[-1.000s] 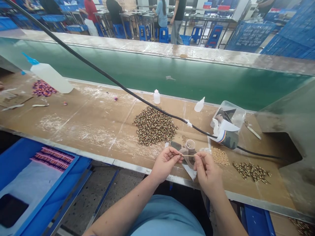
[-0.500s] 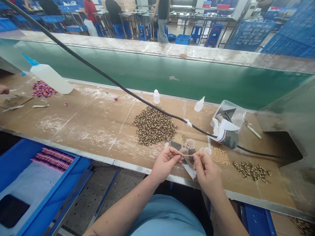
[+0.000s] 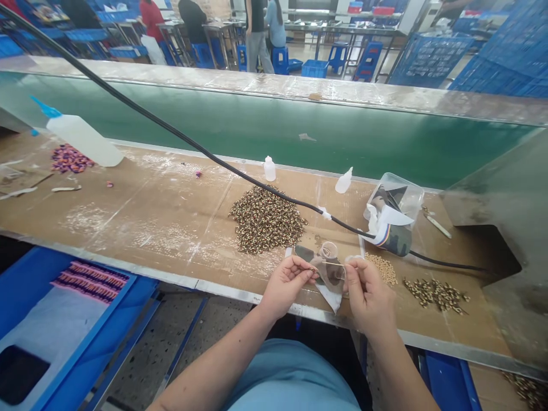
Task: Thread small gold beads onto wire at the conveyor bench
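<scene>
My left hand [image 3: 287, 286] and my right hand [image 3: 368, 298] hover over the bench's front edge, pinching a thin thread [image 3: 330, 264] stretched between them. A tiny bead or knot may sit near my left fingertips, too small to tell. Just below the thread lies a clear plastic sheet [image 3: 320, 273] with a small clear cup [image 3: 328, 250] on it. Behind my hands is a large heap of brown-and-cream patterned beads [image 3: 266, 220]. To the right are plain tan beads [image 3: 382, 269] and a smaller patterned heap [image 3: 435, 295].
A black cable [image 3: 257, 177] crosses the tan bench above my hands. A clear box [image 3: 396, 197] holds camouflage fabric. Squeeze bottles [image 3: 81, 138] and purple beads [image 3: 71, 158] stand left, before a green wall [image 3: 257, 120]. A blue tray [image 3: 72, 297] sits lower left; co-workers [image 3: 257, 28] stand beyond.
My right hand has moved slightly right, drawing the thread longer between my hands. The view has shifted a little, and a standing person in the background has moved left.
</scene>
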The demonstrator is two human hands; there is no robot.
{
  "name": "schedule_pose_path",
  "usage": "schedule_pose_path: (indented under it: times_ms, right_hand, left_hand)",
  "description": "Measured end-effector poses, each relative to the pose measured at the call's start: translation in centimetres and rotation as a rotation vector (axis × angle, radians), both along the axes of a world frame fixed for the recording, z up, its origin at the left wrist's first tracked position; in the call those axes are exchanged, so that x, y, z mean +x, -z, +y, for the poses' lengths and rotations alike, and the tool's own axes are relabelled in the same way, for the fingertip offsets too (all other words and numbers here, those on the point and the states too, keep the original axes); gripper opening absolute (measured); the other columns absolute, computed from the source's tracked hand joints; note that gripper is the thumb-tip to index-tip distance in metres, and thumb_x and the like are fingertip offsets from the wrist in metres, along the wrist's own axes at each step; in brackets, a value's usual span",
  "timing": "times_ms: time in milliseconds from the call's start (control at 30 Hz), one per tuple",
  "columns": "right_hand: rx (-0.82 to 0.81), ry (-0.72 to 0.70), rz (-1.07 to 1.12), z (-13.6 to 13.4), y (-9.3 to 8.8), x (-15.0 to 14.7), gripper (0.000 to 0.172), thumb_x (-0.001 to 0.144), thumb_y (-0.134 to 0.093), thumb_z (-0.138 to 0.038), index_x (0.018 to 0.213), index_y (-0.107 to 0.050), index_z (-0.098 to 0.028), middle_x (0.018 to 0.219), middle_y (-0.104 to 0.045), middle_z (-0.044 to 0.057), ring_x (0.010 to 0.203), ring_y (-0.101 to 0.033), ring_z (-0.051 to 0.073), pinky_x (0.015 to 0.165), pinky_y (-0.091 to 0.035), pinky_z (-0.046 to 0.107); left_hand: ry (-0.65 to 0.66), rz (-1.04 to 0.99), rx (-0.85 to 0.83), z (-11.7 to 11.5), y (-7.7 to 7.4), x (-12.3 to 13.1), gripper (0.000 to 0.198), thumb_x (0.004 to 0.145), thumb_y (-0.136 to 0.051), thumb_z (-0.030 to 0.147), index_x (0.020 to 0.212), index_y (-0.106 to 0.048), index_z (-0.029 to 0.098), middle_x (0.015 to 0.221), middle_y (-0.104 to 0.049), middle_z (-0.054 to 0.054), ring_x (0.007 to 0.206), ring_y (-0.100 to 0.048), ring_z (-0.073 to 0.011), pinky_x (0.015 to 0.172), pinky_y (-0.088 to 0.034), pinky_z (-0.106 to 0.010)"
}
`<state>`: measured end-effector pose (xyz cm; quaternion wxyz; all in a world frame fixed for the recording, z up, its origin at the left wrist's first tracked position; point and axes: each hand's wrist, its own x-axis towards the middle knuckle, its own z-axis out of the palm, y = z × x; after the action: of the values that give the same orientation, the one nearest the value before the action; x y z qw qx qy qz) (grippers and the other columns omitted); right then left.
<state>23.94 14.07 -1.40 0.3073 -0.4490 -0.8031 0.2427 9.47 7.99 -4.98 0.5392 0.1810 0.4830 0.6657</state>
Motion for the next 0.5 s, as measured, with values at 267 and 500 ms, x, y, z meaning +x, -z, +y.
schedule_pose_path:
  times_ms: [267,500]
  right_hand:
    - [0.262,0.083,-0.158,1.3,1.3,-0.2,0.037,0.093,-0.035,-0.044,0.082,-0.062,-0.02,0.054,-0.062,-0.002,0.043,-0.055,0.011,0.044,-0.032,0.022]
    - [0.119,-0.012,-0.093,0.6,1.9,0.3,0.026,0.091,-0.043,-0.036,0.1,-0.061,-0.019,0.056,-0.062,-0.004,0.045,-0.055,0.009,0.05,-0.038,0.019]
  left_hand:
    - [-0.002,0.001,0.004,0.0,-0.1,0.0,0.026,0.062,-0.079,0.03,0.07,-0.058,0.015,0.071,-0.069,-0.001,0.063,-0.064,-0.0106,0.065,-0.053,-0.023]
    - [0.001,0.099,-0.013,-0.2,0.3,0.0,0.021,0.065,-0.076,0.029,0.072,-0.061,0.016,0.073,-0.069,-0.002,0.067,-0.065,-0.0119,0.066,-0.053,-0.023]
